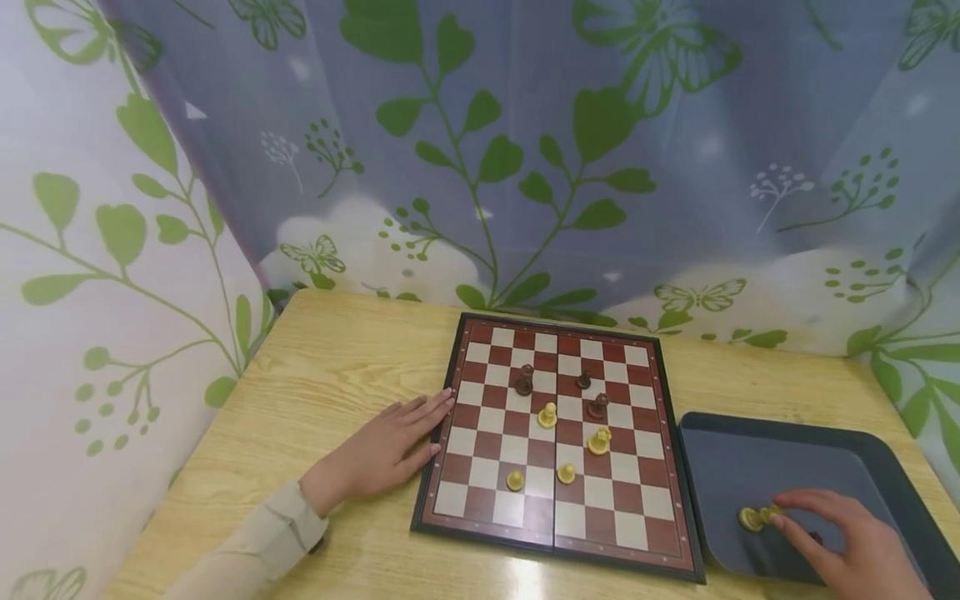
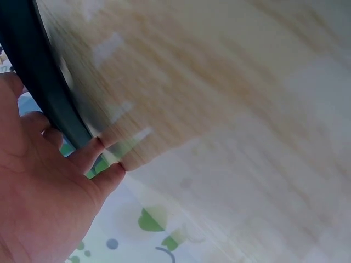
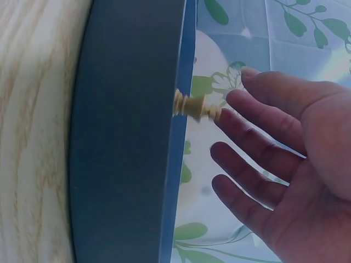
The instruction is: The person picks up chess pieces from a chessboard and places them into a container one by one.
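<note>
My left hand [image 1: 382, 448] rests with its fingers along the left edge of a folding chessboard [image 1: 420, 500]. In the left wrist view, its fingers reach the board's dark rim [image 2: 49, 71]. My right hand [image 1: 855, 529] is over a dark tray [image 1: 720, 467], thumb and fingertips around the top of a yellow chess piece [image 1: 750, 518]. The right wrist view shows this piece [image 3: 189, 107] rising past the tray wall [image 3: 126, 131], its base hidden. The fingers there are fairly straight, the middle fingertip by the piece's top and the thumb apart from it.
Several yellow pieces, such as a pawn [image 1: 515, 481] and a larger piece [image 1: 599, 442], stand on the board among dark ones [image 1: 524, 381]. A dark object [image 1: 816, 537] lies in the tray, partly behind my right hand. Patterned curtain [image 1: 480, 167] borders the wooden table [image 1: 330, 367].
</note>
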Available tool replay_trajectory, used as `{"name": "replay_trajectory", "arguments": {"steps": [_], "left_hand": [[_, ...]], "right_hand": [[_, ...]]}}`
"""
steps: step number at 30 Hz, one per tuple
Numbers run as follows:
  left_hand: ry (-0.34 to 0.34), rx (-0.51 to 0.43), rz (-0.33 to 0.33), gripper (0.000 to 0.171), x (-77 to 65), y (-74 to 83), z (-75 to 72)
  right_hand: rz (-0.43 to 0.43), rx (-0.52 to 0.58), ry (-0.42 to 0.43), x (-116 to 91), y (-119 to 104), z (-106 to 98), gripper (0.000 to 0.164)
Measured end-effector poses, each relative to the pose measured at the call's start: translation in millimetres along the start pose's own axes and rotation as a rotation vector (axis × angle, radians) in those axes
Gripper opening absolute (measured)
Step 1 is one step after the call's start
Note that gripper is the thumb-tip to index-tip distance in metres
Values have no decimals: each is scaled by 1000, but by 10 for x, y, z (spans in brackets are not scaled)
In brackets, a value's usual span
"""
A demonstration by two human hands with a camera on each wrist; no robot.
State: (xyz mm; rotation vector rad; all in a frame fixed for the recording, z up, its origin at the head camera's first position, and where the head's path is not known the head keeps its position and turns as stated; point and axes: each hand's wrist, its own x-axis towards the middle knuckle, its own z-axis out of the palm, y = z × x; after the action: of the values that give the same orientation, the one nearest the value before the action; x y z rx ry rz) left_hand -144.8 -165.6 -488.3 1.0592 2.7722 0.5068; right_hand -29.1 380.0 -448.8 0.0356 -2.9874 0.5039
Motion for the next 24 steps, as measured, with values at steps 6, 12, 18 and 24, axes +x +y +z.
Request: {"name": "replay_trajectory", "arguments": {"steps": [6,12,18,24], "left_hand": [[1,12,2,61,21,-8,-1],[4,13,5,62,8,-10,-13],[-1,19,14,61,13,-8,-29],[-7,9,11,62,5,-13,-2]], "right_hand": [[-22,38,50,-15,-64,-9,21],[-43,78,65,-17,-186,-15,22],[-42,136,40,26,-443,-3,20],[-99,212,6,218,-885,82,18]]}}
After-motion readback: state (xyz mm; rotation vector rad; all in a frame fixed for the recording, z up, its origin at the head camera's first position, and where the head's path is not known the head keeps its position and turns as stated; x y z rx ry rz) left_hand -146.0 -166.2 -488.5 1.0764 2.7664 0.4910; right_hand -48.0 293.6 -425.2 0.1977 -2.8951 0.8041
